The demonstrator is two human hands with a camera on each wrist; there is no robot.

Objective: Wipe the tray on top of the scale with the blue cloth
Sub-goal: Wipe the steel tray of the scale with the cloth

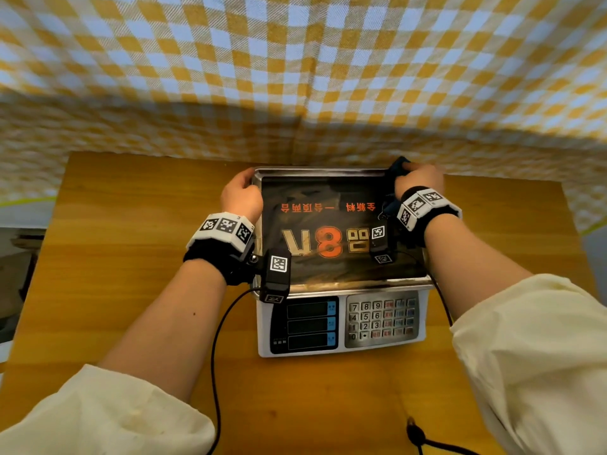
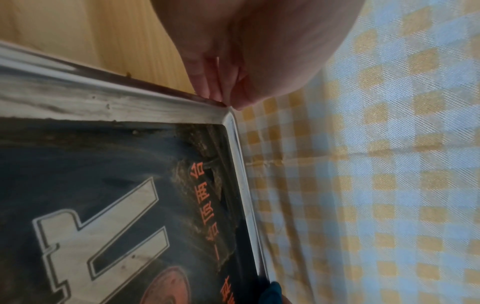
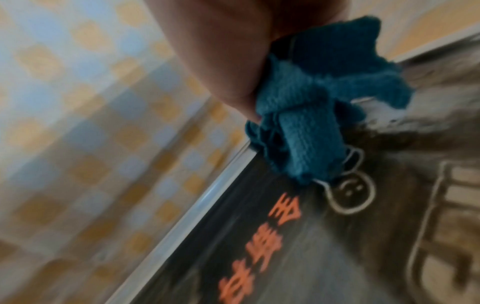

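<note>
A steel tray with a dark printed sheet in it sits on top of a white electronic scale. My left hand grips the tray's far left corner; in the left wrist view its fingertips curl onto the rim from outside. My right hand is at the far right corner, bunching the blue cloth. In the right wrist view the blue cloth hangs from my right hand and lies against the tray's rim and dark surface. That view is blurred.
The scale stands on a wooden table. A yellow and white checked fabric hangs right behind the table's far edge. Black cables run from my wrists over the table's front part, one ending near a plug.
</note>
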